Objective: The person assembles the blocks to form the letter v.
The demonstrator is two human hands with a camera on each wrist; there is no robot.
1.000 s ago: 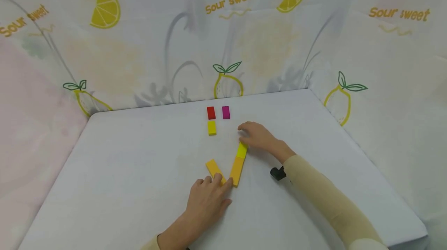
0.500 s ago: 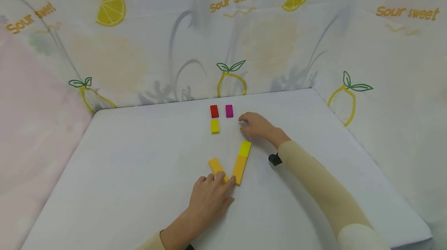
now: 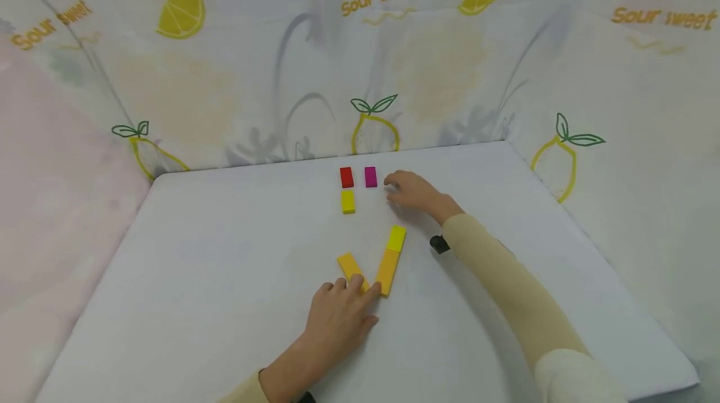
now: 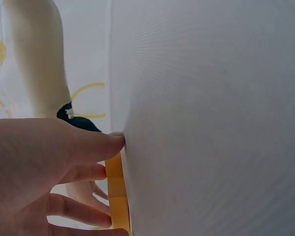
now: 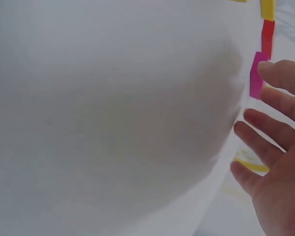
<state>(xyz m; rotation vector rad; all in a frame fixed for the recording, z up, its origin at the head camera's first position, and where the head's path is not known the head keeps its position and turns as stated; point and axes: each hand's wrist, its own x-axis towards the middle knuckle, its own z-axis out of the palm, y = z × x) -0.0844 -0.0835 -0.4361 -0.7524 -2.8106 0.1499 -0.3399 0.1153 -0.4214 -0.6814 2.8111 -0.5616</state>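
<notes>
My left hand (image 3: 337,322) rests its fingertips at the near end of two slanting orange strips of blocks. The left orange block (image 3: 349,263) is partly covered by its fingers; the right orange block (image 3: 387,273) continues into a bright yellow block (image 3: 396,238), and together the strips form a V. In the left wrist view the fingers touch the orange blocks (image 4: 119,211) from the side. At the back, my right hand (image 3: 415,192) hovers with bent, spread fingers beside a magenta block (image 3: 370,177). It holds nothing; in the right wrist view its thumb overlaps the magenta block (image 5: 256,81).
Left of the magenta block lies a red block (image 3: 346,177), with a yellow block (image 3: 348,202) right in front of it. All stand on a white-covered table (image 3: 225,265). A lemon-printed cloth (image 3: 242,65) rises behind the table's back edge.
My right hand has left the bright yellow block at the top of the right strip and moved back, up to the magenta block. The left hand stays at the V's near end.
</notes>
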